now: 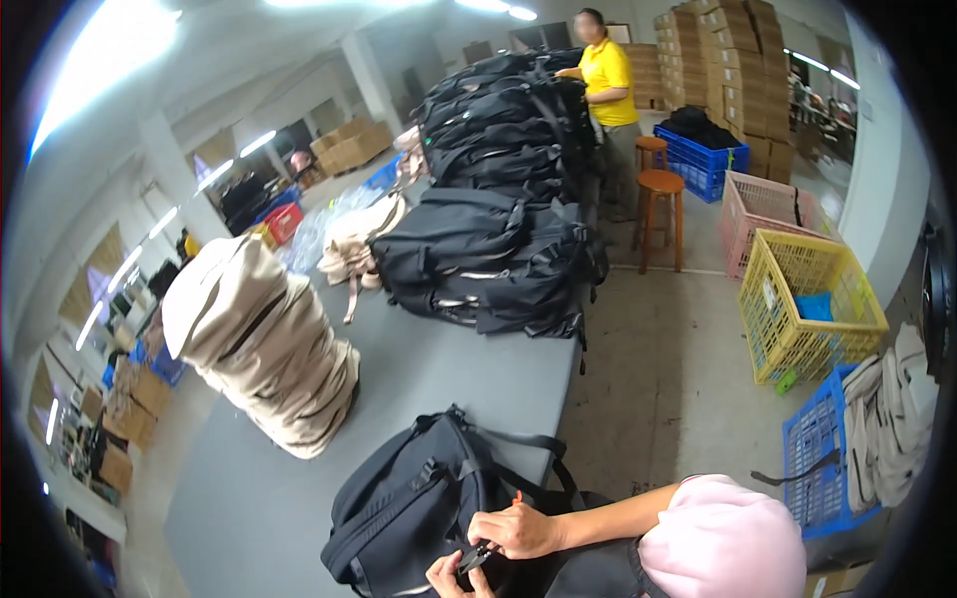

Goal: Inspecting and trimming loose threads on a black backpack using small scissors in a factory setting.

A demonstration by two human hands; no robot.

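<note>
As the black backpack (414, 493) lies on the desk (249, 498), left hand (449, 580) and right hand (518, 531), fingers nearly closed, pinch a small dark piece (trimming or fastening, perhaps); next probably needs steady holding.

Black backpack (414, 493), on grey table (269, 508), strap (523, 440) reaching past the edge

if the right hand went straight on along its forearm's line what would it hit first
Probably the dark backpack, which shows just left of the right hand; the depth between them is unclear, so they may already touch.
</note>
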